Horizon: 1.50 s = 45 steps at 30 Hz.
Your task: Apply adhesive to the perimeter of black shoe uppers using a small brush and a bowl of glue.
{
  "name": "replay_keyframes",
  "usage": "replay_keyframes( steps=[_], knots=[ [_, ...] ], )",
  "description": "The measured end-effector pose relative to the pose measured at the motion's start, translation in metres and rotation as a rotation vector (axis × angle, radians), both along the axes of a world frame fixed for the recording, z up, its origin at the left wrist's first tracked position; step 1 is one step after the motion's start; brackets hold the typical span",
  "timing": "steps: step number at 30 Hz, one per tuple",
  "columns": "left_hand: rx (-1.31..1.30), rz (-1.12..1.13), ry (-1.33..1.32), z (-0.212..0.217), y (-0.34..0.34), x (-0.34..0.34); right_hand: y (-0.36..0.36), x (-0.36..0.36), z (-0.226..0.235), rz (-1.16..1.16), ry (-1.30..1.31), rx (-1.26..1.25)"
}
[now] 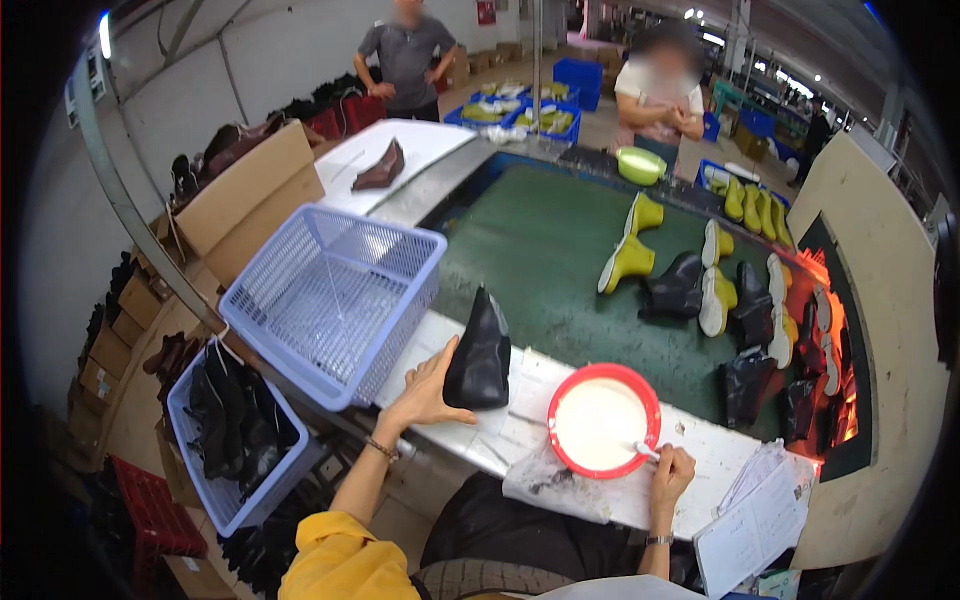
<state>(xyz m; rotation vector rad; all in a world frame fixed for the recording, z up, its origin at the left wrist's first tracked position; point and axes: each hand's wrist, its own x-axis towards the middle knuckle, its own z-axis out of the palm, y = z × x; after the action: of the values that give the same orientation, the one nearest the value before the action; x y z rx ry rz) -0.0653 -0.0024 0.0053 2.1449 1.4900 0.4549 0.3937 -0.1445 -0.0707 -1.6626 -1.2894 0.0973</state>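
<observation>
A black boot upper [481,355] stands at the near edge of the white ledge, its pointed end up. Beside its lower left side is my left hand [428,388], thumb and fingers spread; whether the fingertips touch the boot I cannot tell. To the right sits a red-rimmed bowl [652,388] of creamy white liquid [600,420]. My right hand [672,475] is closed round a white-handled brush [646,450] at the bowl's right rim. The brush's far end goes into the liquid and is hidden.
A blue-violet basket [400,300] stands left; a lower basket [285,475] holds black boots. Yellow boots [630,262] and black boots [675,285] lie on the green belt [540,240], near a glowing heater opening [845,390]. Papers [750,540] lie right. Two people stand beyond.
</observation>
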Motion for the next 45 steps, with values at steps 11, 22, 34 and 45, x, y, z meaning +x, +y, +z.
replay_keyframes(
  steps=[11, 22, 34, 45],
  knots=[
    [-0.029, 0.092, 0.123, -0.016, -0.004, 0.011, -0.013, 0.002, -0.007, -0.016, -0.003, 0.01],
    [0.304, 0.132, -0.466, 0.034, -0.025, 0.035, -0.006, -0.017, 0.112, -0.012, -0.348, -0.294],
    [0.361, -0.228, -0.411, 0.061, -0.077, 0.089, -0.007, -0.048, 0.14, 0.275, 0.175, -0.001],
    [0.417, -0.219, -0.529, 0.054, -0.073, 0.108, 0.003, -0.05, 0.133, 0.313, 0.161, 0.139]
  ],
)
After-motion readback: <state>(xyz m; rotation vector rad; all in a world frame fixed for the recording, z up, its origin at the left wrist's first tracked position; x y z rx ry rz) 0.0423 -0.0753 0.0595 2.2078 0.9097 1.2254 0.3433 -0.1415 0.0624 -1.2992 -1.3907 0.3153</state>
